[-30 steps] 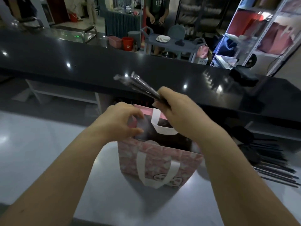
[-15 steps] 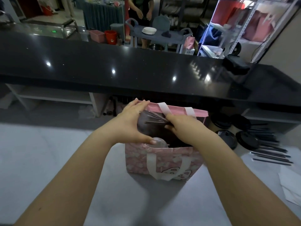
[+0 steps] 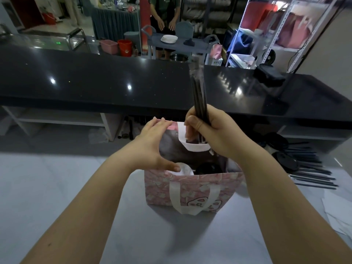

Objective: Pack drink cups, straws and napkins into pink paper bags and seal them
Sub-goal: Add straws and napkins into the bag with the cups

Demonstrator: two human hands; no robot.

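Observation:
A pink paper bag point(image 3: 192, 189) with white handles stands open on the grey table. Inside it I see a white cup lid point(image 3: 183, 169) and a dark lid point(image 3: 208, 168). My left hand point(image 3: 151, 147) spreads across the bag's left side, fingers on the far rim and thumb on the near rim. My right hand point(image 3: 213, 134) grips a bundle of black wrapped straws point(image 3: 199, 94) that stands upright over the bag's mouth, its lower end dipping inside.
More black straws point(image 3: 312, 174) and dark cup lids point(image 3: 284, 161) lie on the table at the right, with white napkins point(image 3: 337, 212) nearer the edge. A black counter point(image 3: 95, 82) runs across behind the bag. A person stands by a grey cart beyond it.
The straw bundle went from lying low in the bag's mouth to standing upright in my right hand. My left hand stays on the bag's left rim.

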